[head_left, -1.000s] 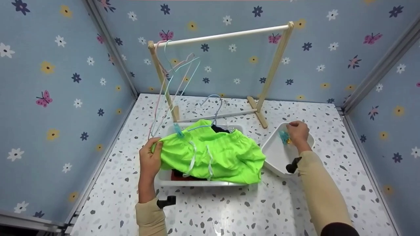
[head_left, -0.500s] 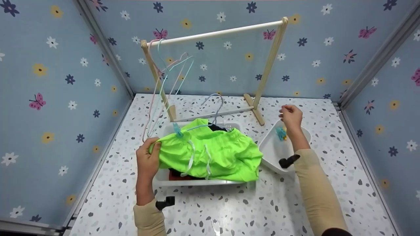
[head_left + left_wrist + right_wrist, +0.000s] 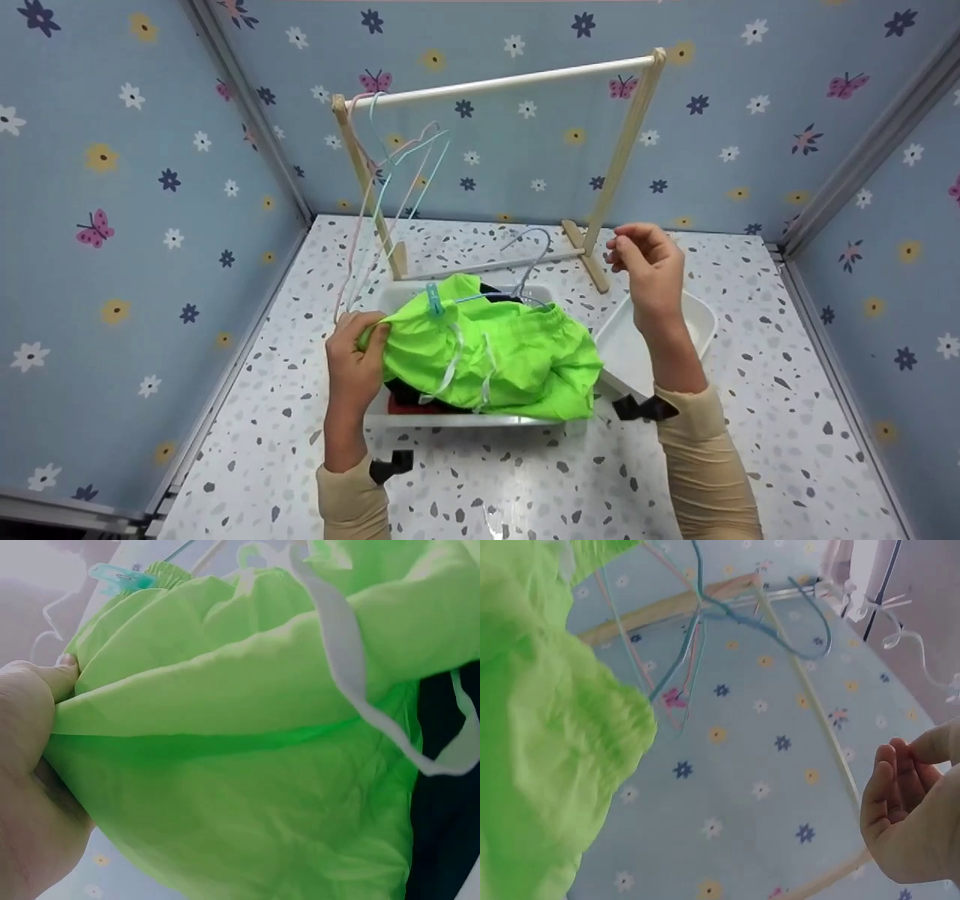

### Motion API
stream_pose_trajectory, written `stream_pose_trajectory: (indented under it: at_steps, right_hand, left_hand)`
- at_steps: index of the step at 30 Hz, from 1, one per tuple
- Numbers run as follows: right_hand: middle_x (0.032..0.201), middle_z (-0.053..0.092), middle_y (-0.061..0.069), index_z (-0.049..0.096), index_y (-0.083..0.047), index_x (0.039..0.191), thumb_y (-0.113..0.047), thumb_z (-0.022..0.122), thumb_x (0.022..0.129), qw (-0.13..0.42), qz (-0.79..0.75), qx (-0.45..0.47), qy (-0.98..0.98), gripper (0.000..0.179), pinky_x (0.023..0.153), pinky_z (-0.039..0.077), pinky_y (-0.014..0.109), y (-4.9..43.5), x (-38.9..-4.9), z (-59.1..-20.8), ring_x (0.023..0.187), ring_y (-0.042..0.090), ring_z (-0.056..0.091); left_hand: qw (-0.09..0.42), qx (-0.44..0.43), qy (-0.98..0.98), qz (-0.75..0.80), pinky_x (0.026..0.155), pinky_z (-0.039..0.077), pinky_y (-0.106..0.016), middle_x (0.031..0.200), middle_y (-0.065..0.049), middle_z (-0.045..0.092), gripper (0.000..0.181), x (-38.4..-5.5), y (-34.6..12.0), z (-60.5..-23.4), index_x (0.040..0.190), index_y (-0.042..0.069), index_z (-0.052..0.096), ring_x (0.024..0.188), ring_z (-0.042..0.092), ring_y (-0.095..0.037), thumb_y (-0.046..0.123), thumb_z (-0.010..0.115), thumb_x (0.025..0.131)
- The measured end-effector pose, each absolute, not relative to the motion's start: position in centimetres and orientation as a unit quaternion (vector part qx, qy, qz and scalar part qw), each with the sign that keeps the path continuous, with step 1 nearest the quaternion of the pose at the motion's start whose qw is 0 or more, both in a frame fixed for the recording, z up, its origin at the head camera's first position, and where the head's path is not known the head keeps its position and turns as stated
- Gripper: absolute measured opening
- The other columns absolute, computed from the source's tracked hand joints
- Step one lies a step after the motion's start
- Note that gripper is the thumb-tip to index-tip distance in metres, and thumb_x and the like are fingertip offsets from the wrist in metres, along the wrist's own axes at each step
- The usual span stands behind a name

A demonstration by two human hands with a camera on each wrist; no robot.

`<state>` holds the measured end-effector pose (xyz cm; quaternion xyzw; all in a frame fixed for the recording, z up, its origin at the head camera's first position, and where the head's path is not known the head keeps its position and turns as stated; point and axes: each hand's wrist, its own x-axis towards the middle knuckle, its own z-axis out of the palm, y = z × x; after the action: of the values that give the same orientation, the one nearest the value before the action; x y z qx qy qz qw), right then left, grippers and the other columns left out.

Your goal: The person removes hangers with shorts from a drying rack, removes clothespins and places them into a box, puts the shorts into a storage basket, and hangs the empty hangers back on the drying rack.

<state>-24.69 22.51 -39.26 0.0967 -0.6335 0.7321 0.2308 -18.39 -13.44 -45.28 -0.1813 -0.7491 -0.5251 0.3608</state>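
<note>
Bright green shorts (image 3: 517, 352) with a white drawstring (image 3: 341, 641) lie spread over a white basket (image 3: 465, 421). My left hand (image 3: 356, 367) pinches the left side of the shorts between thumb and fingers. A teal clothes peg (image 3: 435, 300) sits at the waistband, beside the left arm of a blue hanger (image 3: 491, 296). The hanger's hook rises behind the waistband. My right hand (image 3: 652, 277) is raised right of the shorts, its fingers loosely curled and thumb near the index finger. Nothing shows between those fingers in the right wrist view.
A wooden rack with a white rod (image 3: 502, 85) stands behind the basket. Pink and mint hangers (image 3: 382, 202) hang at its left end. A white tray (image 3: 626, 360) lies at right, partly hidden by my right arm. Dark and red cloth (image 3: 427, 406) lies under the shorts.
My right hand has risen out of the tray and moved left toward the shorts. The hanger hook and peg have shifted right. My left hand keeps hold of the shorts.
</note>
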Motion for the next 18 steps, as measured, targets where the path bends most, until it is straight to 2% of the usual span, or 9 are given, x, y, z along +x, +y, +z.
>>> stream_pose_trajectory:
  at_steps: [3, 6, 10, 14, 16, 18]
  right_hand:
    - [0.083, 0.062, 0.017, 0.056, 0.019, 0.101, 0.007, 0.056, 0.093, 0.237, 0.725, 0.132, -0.634, 0.014, 0.061, 0.05, 0.025, 20.7, -23.1, -38.8, 0.069, 0.02, 0.058]
    - [0.083, 0.063, 0.016, 0.059, 0.016, 0.098, 0.011, 0.056, 0.09, 0.244, 0.706, 0.16, -0.645, 0.01, 0.061, 0.05, 0.025, 18.6, -21.7, -39.2, 0.069, 0.02, 0.059]
    - [0.087, 0.065, 0.015, 0.063, 0.012, 0.097, 0.015, 0.057, 0.087, 0.264, 0.662, 0.226, -0.665, 0.012, 0.063, 0.049, 0.026, 16.1, -20.4, -40.3, 0.074, 0.021, 0.061]
    - [0.1, 0.067, 0.014, 0.065, 0.006, 0.107, 0.015, 0.061, 0.085, 0.277, 0.605, 0.303, -0.682, 0.024, 0.069, 0.051, 0.03, 14.2, -19.7, -41.0, 0.088, 0.025, 0.063]
    - [0.108, 0.066, 0.013, 0.064, 0.004, 0.113, 0.01, 0.063, 0.087, 0.28, 0.574, 0.33, -0.695, 0.027, 0.075, 0.051, 0.035, 13.5, -19.5, -41.1, 0.097, 0.027, 0.062]
    - [0.114, 0.065, 0.012, 0.062, 0.001, 0.119, -0.002, 0.062, 0.093, 0.28, 0.546, 0.345, -0.71, 0.026, 0.083, 0.049, 0.039, 12.9, -19.4, -41.3, 0.104, 0.026, 0.061]
  left_hand:
    - [0.369, -0.196, -0.738, -0.529, 0.067, 0.037, -0.026, 0.08, -0.017, 0.055, 0.007, -18.3, -12.9, -44.9, 0.088, -0.006, 0.068, 0.074, 0.046, -0.02, -0.011, 0.066, 0.085]
    - [0.368, -0.213, -0.729, -0.536, 0.082, 0.043, -0.029, 0.088, -0.021, 0.052, 0.006, -18.3, -12.4, -44.4, 0.089, -0.008, 0.066, 0.087, 0.053, -0.029, -0.013, 0.064, 0.086]
    - [0.356, -0.234, -0.722, -0.545, 0.098, 0.041, -0.037, 0.098, -0.028, 0.055, 0.002, -18.3, -11.8, -43.8, 0.089, -0.011, 0.064, 0.102, 0.055, -0.043, -0.012, 0.063, 0.087]
    - [0.353, -0.253, -0.716, -0.546, 0.092, 0.044, -0.033, 0.099, -0.029, 0.059, 0.002, -18.4, -11.4, -43.8, 0.089, -0.01, 0.065, 0.096, 0.058, -0.042, -0.01, 0.064, 0.087]
    - [0.356, -0.264, -0.713, -0.543, 0.09, 0.045, -0.032, 0.097, -0.028, 0.06, 0.003, -18.6, -11.4, -44.2, 0.09, -0.009, 0.066, 0.093, 0.058, -0.04, -0.009, 0.065, 0.087]
    - [0.357, -0.273, -0.712, -0.539, 0.088, 0.046, -0.031, 0.097, -0.025, 0.061, 0.004, -18.8, -11.3, -44.8, 0.09, -0.008, 0.067, 0.091, 0.059, -0.037, -0.005, 0.065, 0.089]
